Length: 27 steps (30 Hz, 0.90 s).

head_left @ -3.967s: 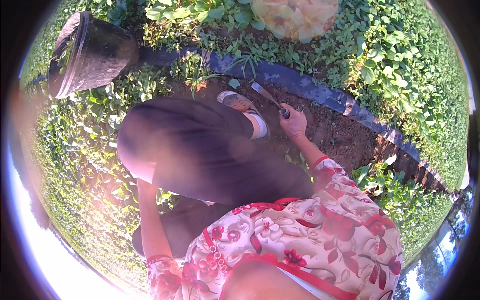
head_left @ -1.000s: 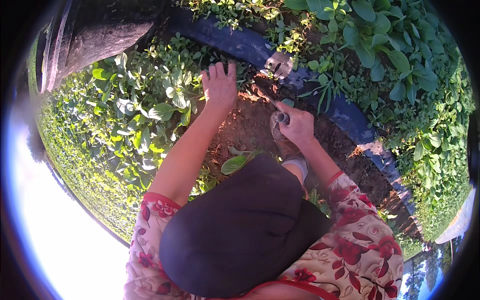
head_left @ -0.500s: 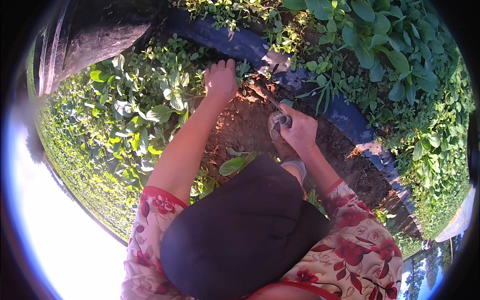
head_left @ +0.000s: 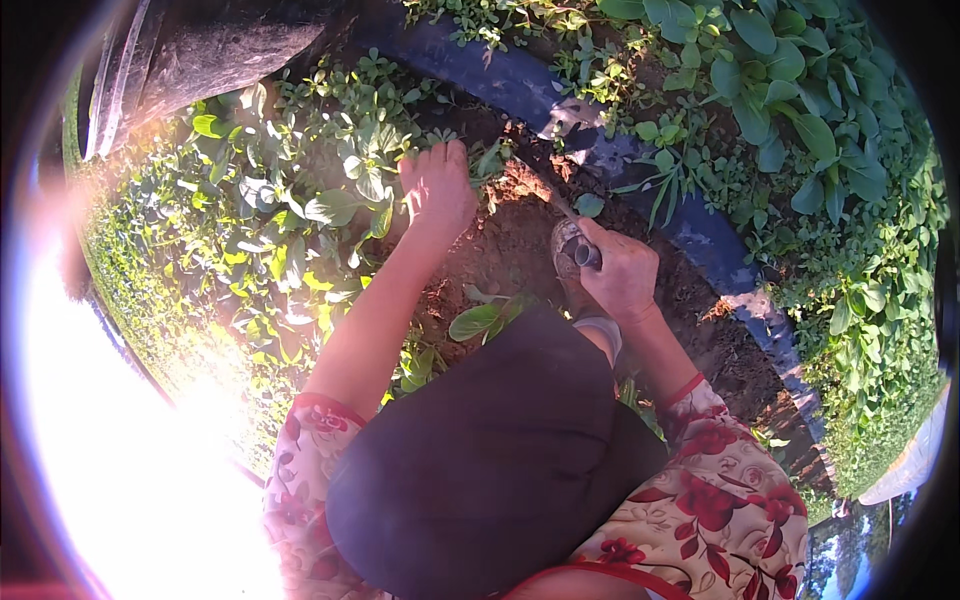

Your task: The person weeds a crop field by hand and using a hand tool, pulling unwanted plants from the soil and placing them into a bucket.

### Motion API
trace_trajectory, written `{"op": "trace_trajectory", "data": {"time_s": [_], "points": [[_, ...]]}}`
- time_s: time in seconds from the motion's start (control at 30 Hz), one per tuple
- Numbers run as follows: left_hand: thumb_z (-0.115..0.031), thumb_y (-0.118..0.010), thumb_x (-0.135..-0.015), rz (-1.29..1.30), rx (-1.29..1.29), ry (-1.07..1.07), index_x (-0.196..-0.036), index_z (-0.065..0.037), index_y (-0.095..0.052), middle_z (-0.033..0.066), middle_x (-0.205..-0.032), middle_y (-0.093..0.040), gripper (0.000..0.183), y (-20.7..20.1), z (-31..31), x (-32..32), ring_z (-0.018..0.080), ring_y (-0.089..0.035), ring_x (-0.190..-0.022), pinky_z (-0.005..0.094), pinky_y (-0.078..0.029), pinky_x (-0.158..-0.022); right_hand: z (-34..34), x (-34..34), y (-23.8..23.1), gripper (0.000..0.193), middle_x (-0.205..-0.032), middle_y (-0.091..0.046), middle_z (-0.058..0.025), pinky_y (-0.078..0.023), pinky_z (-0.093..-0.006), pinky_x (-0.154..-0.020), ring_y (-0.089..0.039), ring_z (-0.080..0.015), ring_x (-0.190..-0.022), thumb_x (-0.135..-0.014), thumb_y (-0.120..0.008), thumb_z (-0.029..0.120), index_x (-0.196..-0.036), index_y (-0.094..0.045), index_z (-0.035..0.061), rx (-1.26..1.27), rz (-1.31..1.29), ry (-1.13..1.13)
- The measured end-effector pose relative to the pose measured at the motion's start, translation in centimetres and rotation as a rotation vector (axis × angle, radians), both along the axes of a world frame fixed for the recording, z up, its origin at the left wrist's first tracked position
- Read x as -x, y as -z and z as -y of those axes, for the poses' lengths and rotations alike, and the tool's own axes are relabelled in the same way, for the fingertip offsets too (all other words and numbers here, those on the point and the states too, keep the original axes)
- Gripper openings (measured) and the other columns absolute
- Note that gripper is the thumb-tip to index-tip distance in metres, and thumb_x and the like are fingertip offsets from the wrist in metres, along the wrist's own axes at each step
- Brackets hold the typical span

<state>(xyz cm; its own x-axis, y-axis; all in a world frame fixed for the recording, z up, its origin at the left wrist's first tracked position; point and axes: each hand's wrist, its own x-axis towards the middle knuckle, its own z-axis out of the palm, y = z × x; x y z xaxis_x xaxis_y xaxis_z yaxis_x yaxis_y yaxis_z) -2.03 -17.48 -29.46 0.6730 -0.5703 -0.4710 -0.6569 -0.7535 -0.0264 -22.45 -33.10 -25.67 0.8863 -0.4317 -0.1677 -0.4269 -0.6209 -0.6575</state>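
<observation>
My left hand [head_left: 438, 192] is closed, knuckles up, at the edge of the low greenery. Small leafy weeds [head_left: 490, 160] stick out by its fingertips; the fingers' undersides are hidden. My right hand [head_left: 620, 275] is wrapped round the handle of a narrow digging tool [head_left: 552, 193]. The round end of that handle shows by my thumb. Its slim metal shaft slants up and left to crumbled reddish soil [head_left: 518, 182], right beside my left hand. The tip is lost among dirt and leaves.
Dark plastic mulch [head_left: 700, 235] runs diagonally to the right of the bare soil strip. Broad-leaved plants [head_left: 790, 80] grow beyond it. A large dark container [head_left: 215, 60] stands at the upper left. My shoe [head_left: 566, 250] rests on the soil below the tool.
My left hand has drawn slightly back toward me, with weeds now showing beside its fingertips. My right hand and the tool sit slightly lower and farther right in the view, which has itself shifted.
</observation>
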Motion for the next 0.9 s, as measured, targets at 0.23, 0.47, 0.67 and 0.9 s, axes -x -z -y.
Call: {"op": "trace_trajectory", "data": {"time_s": [0.23,0.47,0.67,0.9], "points": [[-0.017,-0.052,-0.083,-0.109,-0.079,-0.131,-0.115,-0.009,-0.052,0.0167,-0.107,-0.059,0.032,2.9,4.7,-4.8,0.0333,-0.06,-0.104,0.0548,-0.031,-0.093,0.0,0.6,0.4,0.045,-0.068,-0.062,-0.0049,-0.048,-0.0361,-0.055,-0.061,-0.0265,-0.061,-0.059,-0.068,0.011,-0.103,-0.066,0.0176,0.022,0.036,0.08],[-0.012,-0.051,-0.083,-0.003,-0.008,0.067,-0.111,-0.014,-0.057,0.0089,-0.105,-0.062,0.029,3.8,3.8,-3.9,0.0271,-0.059,-0.103,0.0513,-0.03,-0.095,-1.0,-2.0,2.1,0.042,-0.072,-0.065,-0.0057,-0.05,-0.0371,-0.057,-0.063,-0.0263,-0.064,-0.065,-0.069,0.012,-0.107,-0.066,0.0166,0.037,-0.002,0.097],[-0.009,-0.057,-0.076,-0.015,-0.043,0.144,-0.108,-0.014,-0.058,0.0043,-0.104,-0.062,0.032,2.4,3.3,-2.4,0.0231,-0.057,-0.104,0.0473,-0.031,-0.092,-0.7,-5.1,3.0,0.034,-0.071,-0.065,-0.0038,-0.05,-0.0376,-0.056,-0.064,-0.0252,-0.064,-0.069,-0.067,0.014,-0.103,-0.064,0.0178,0.009,-0.034,0.007],[-0.008,-0.06,-0.073,-0.112,-0.007,0.31,-0.106,-0.013,-0.059,0.0041,-0.096,-0.06,0.033,-1.6,-1.7,2.1,0.024,-0.056,-0.101,0.0482,-0.032,-0.092,0.6,2.5,0.7,0.045,-0.068,-0.062,-0.0051,-0.048,-0.0368,-0.054,-0.061,-0.0257,-0.06,-0.062,-0.068,0.012,-0.106,-0.066,0.0173,-0.016,0.069,0.011]]}}
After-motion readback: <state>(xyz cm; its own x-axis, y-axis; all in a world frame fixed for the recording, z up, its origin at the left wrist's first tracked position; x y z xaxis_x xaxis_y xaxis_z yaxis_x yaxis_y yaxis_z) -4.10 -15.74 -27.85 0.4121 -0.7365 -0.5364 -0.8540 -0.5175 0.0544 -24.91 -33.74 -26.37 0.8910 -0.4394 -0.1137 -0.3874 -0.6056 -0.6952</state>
